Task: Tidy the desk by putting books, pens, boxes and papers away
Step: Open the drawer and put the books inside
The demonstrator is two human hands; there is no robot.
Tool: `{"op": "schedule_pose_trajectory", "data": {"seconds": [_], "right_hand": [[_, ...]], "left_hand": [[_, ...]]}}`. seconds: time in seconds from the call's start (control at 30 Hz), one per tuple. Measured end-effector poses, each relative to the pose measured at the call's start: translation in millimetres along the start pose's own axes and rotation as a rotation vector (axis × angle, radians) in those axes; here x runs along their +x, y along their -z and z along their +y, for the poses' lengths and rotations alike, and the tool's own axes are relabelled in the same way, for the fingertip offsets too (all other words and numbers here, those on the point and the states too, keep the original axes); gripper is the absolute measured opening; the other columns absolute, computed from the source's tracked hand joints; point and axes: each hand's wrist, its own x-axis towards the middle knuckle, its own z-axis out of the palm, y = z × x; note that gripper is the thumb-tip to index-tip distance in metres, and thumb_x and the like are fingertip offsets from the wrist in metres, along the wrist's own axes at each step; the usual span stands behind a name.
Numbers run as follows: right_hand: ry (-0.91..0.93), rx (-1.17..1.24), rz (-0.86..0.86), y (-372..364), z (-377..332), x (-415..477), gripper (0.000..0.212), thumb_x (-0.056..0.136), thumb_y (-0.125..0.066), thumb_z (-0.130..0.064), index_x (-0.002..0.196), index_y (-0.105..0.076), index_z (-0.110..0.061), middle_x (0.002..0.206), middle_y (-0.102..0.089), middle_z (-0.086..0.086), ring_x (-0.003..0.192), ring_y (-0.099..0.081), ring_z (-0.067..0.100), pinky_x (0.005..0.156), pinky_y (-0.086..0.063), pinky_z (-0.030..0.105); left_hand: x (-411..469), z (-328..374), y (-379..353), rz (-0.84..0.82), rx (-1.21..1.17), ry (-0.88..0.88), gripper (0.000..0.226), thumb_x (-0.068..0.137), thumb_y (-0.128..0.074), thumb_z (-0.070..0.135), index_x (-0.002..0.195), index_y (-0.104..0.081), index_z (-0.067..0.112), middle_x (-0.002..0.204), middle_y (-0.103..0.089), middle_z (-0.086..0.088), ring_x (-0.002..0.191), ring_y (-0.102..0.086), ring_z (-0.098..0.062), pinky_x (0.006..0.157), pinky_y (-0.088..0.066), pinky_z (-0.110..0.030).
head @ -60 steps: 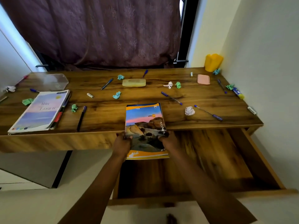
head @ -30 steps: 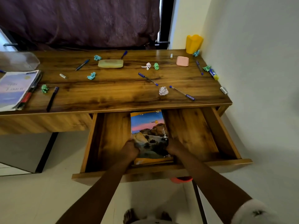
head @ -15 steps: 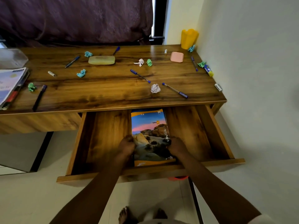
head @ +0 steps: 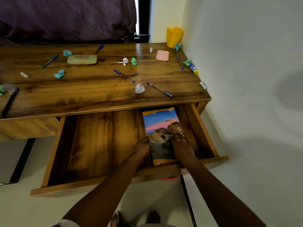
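Note:
A book [head: 161, 123] with an orange, blue and pink landscape cover lies flat in the right part of the open wooden drawer [head: 50, 154]. My left hand [head: 142, 147] grips its left edge. My right hand [head: 181, 144] presses on the cover near its right edge. On the desk top [head: 91, 92] lie several blue pens, one [head: 159, 89] near the front edge and one [head: 124, 75] behind it. A crumpled white paper [head: 139, 88] sits between them. Green and teal paper balls are scattered about, one [head: 59, 74] at the left.
A yellow cup [head: 174, 36] stands in the far right corner by the wall. A pink box [head: 162, 55] and a pale yellow case [head: 82, 59] lie on the desk. A black pen [head: 9, 101] lies at the left edge. My bare feet show on the floor below the drawer.
The book went from the desk's front edge down into the drawer, then slid from the drawer's middle to its right side. Both hands stayed on it. The view shifted right.

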Motion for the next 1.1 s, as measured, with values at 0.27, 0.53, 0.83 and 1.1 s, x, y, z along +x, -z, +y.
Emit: {"op": "schedule_pose_trajectory", "data": {"seconds": [0.27,0.53,0.83,1.1], "right_hand": [[-0.089,0.044,-0.115,9,18,7,0.039,0.098,-0.039,-0.011,0.136,-0.042,-0.004,0.138,-0.045,0.019,0.125,-0.047,0.031,0.101,-0.042,0.041],[-0.078,0.062,-0.152,11,21,5,0.039,0.096,-0.048,-0.017,0.133,-0.044,-0.004,0.134,-0.050,0.017,0.121,-0.052,0.029,0.097,-0.045,0.040],[0.100,0.199,0.142,31,-35,6,0.032,0.094,-0.049,-0.019,0.125,-0.052,-0.015,0.128,-0.055,0.006,0.116,-0.052,0.021,0.098,-0.041,0.030],[0.558,0.388,0.173,105,-243,37,0.036,0.090,-0.058,-0.030,0.124,-0.058,-0.020,0.127,-0.058,0.001,0.119,-0.053,0.017,0.095,-0.041,0.026]], "left_hand": [[18,10,-43,-0.049,-0.068,0.046,0.039,0.098,-0.032,0.007,0.127,-0.053,0.023,0.091,-0.062,-0.013,0.082,-0.056,-0.029,0.065,-0.045,-0.035],[15,15,-36,-0.115,-0.022,0.051,0.042,0.099,-0.032,0.005,0.133,-0.048,0.023,0.108,-0.061,-0.012,0.093,-0.060,-0.027,0.063,-0.052,-0.033],[-21,21,55,0.034,0.101,-0.315,0.043,0.092,-0.054,0.002,0.133,-0.049,0.015,0.131,-0.055,-0.010,0.097,-0.056,-0.013,0.078,-0.048,-0.024],[-78,45,268,0.455,0.090,-0.553,0.021,0.092,-0.059,0.014,0.109,-0.065,0.025,0.104,-0.067,0.009,0.099,-0.063,-0.007,0.091,-0.047,-0.020]]}}
